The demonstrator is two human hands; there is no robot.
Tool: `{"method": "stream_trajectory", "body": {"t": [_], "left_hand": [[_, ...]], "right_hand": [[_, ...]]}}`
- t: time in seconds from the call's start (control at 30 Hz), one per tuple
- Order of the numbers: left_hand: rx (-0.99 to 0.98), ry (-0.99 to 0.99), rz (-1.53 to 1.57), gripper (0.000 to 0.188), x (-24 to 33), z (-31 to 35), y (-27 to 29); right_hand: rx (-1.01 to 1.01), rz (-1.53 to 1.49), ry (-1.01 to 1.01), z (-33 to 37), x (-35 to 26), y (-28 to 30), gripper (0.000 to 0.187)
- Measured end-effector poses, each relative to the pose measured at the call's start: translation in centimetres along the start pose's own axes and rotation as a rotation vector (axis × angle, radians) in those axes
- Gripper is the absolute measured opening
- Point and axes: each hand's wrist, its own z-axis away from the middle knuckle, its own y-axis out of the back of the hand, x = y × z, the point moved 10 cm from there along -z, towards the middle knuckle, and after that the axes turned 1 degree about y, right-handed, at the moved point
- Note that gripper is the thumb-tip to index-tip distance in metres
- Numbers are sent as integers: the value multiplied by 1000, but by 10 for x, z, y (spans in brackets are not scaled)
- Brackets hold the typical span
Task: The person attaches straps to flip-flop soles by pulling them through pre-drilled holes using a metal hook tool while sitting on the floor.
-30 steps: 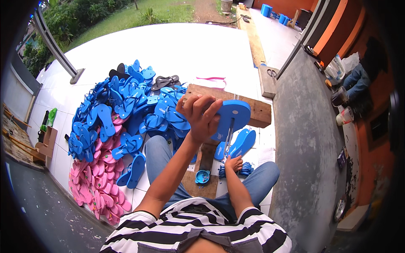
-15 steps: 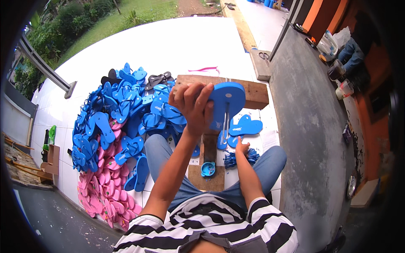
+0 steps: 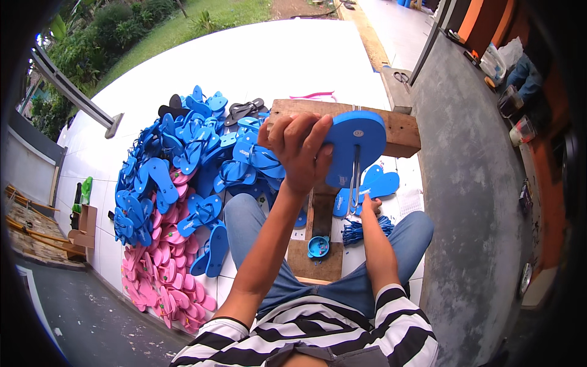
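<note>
My left hand [image 3: 299,147] grips the edge of a blue flip-flop sole [image 3: 361,134], raised in front of a wooden beam [image 3: 400,131]. A thin metal prong tool [image 3: 356,177] sticks out of the sole's face and points down; more thin metal shows above the sole's top edge. My right hand [image 3: 371,205] is lower right, fingers partly extended against loose blue soles [image 3: 384,185] on the floor. Nothing is visibly held in it. Just below lies a bundle of blue straps [image 3: 361,231], partly hidden by my forearm.
Piles of blue flip-flops [image 3: 199,144] and pink flip-flops [image 3: 162,281] lie to the left, with black ones [image 3: 246,110] behind. A small blue bowl [image 3: 318,246] sits on the stand's wooden base [image 3: 299,263]. A pink strap [image 3: 313,95] lies beyond the beam. Scissors [image 3: 402,77] rest on a ledge.
The view has shifted, moving the scene rightward. My right hand has moved from beside the strap bundle up to the loose soles. My left hand still grips the sole, now turned slightly.
</note>
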Motion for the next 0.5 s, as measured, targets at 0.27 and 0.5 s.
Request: {"method": "stream_trajectory", "body": {"t": [0.27, 0.5], "left_hand": [[19, 14, 22, 41, 2, -2, 0], [-53, 60, 32, 38, 0, -5, 5]], "right_hand": [[160, 92, 65, -15, 0, 5, 95], [239, 429, 321, 35, -33, 37, 61]]}}
